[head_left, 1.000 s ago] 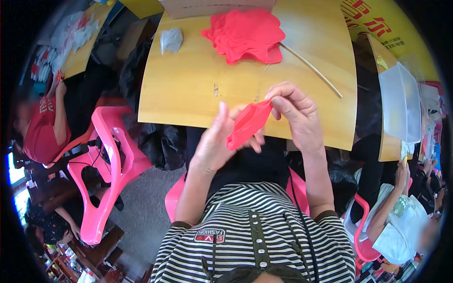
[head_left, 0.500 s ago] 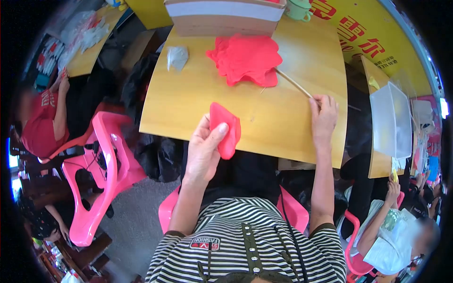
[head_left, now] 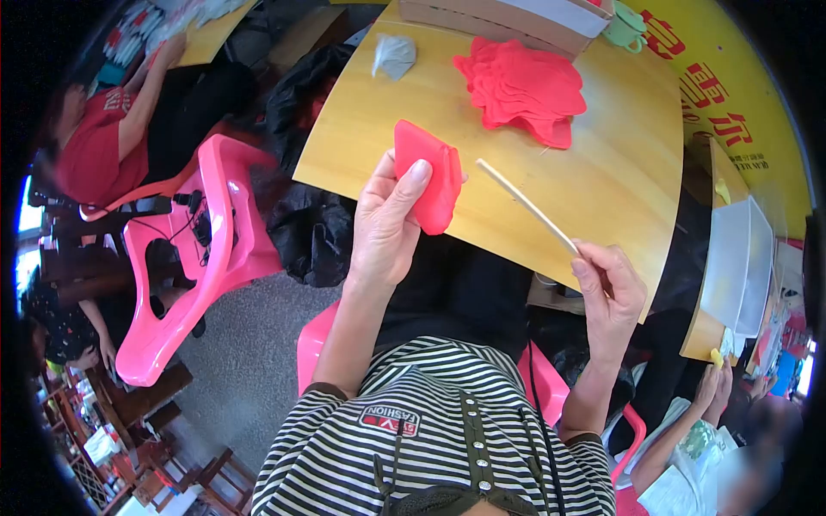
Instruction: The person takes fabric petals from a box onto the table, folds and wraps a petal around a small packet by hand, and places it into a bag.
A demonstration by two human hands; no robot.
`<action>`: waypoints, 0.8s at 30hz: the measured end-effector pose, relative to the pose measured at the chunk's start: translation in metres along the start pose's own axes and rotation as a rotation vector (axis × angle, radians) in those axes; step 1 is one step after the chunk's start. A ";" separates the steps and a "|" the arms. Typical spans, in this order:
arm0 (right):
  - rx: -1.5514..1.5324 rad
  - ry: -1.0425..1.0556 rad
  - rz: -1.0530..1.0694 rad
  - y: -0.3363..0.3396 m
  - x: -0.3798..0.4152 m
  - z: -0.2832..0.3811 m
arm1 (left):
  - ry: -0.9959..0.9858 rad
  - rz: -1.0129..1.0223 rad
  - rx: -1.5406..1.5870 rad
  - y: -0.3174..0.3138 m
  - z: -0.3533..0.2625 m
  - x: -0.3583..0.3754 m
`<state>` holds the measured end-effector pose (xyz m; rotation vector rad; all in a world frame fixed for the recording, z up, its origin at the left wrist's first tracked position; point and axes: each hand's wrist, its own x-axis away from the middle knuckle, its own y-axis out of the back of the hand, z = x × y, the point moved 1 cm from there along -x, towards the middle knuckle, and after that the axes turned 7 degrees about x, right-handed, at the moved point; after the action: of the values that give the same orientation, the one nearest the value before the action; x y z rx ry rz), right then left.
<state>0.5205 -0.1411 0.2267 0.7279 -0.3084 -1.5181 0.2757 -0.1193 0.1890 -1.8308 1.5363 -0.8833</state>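
Observation:
In my left hand (head_left: 391,215) is a red fabric piece (head_left: 434,185), pinched under the thumb, with rounded lower edge and layers that look folded or stacked. My right hand (head_left: 611,297) grips one end of a thin wooden stick (head_left: 525,205), whose free tip slants up and left toward the red piece without touching it. Farther back on the yellow table (head_left: 370,129) lies a loose pile of red scallop-edged fabric pieces (head_left: 520,86). Both hands are held near the table's front edge.
A cardboard box (head_left: 508,21) and a green cup (head_left: 625,27) stand at the back. Crumpled clear plastic (head_left: 395,57) lies at the table's left. A pink chair (head_left: 219,232) is on my left, and a translucent bin (head_left: 738,267) on my right. Other people sit on both sides.
The stick has left the red pile and now points toward the piece in my left hand. My right hand has drawn back toward me. The view has also turned.

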 end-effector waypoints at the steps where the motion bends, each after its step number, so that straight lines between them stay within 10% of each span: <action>1: -0.015 0.048 0.004 -0.003 0.001 0.005 | -0.011 0.000 0.002 0.000 -0.002 0.001; 24: 0.061 0.196 0.043 -0.044 0.005 0.018 | 0.147 -0.034 -0.155 -0.007 0.010 0.021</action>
<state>0.4754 -0.1458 0.2125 0.9065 -0.2220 -1.3892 0.2905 -0.1382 0.1907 -1.9435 1.7107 -0.9565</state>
